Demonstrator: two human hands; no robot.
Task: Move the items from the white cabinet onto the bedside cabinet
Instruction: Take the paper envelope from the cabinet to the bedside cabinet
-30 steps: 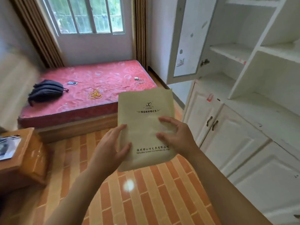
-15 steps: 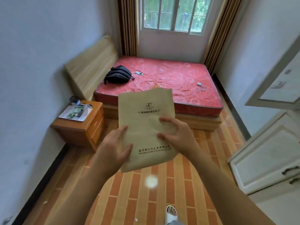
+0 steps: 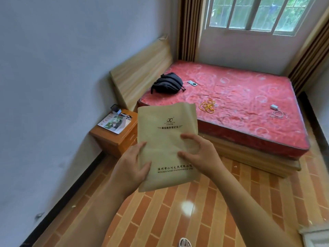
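Both hands hold a tan paper bag (image 3: 166, 145) upright in front of the chest: the left hand (image 3: 131, 166) grips its lower left edge with the thumb curled over the front, and the right hand (image 3: 197, 154) pinches the middle of its right side with bent fingers (image 3: 187, 136). Compared with a second ago, the view has swung away from the white cabinet, which has dropped out of sight, and the bedside cabinet (image 3: 114, 138) now sits just beyond and left of the left hand's fingers, closer than half a second ago. Its surface already carries a leaflet (image 3: 114, 123) and a small dark box (image 3: 115, 109). The carry looks nearly done; setting the bag down on the leaflet seems next.
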